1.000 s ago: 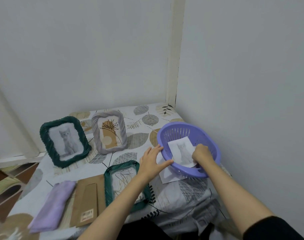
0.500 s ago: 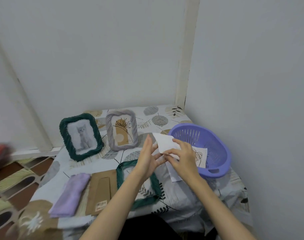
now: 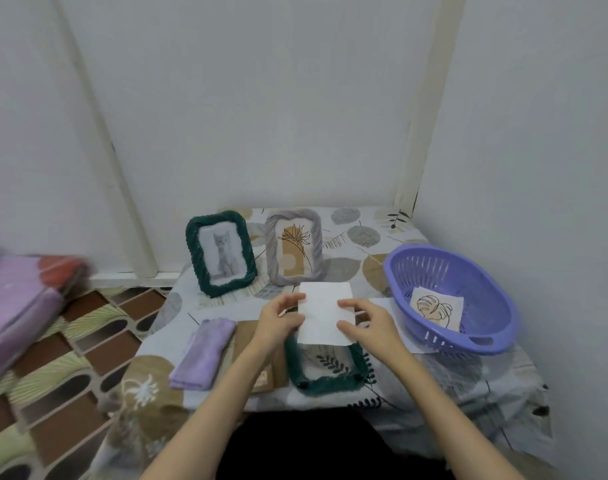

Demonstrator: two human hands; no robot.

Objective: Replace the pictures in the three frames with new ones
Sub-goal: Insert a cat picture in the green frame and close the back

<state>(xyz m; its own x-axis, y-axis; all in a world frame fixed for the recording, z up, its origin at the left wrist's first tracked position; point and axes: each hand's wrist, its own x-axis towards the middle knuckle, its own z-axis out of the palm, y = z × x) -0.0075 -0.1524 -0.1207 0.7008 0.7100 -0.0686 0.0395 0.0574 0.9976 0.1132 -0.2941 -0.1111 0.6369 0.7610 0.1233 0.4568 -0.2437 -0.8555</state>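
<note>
Both hands hold a white sheet of paper (image 3: 325, 313) above the table (image 3: 434, 379), blank side up. The left hand (image 3: 281, 320) pinches its left edge; the right hand (image 3: 368, 323) pinches its right edge between thumb and fingers. Directly beneath lies an empty green frame (image 3: 325, 375), flat on the cloth. A green frame with a cat picture (image 3: 221, 254) and a grey frame with a plant picture (image 3: 293, 247) stand upright behind. A purple basket (image 3: 468, 327) to the right contains a leaf drawing (image 3: 434, 306). A folded lilac cloth (image 3: 202, 355) and a brown backing board (image 3: 250, 341) lie left of the empty frame.
</note>
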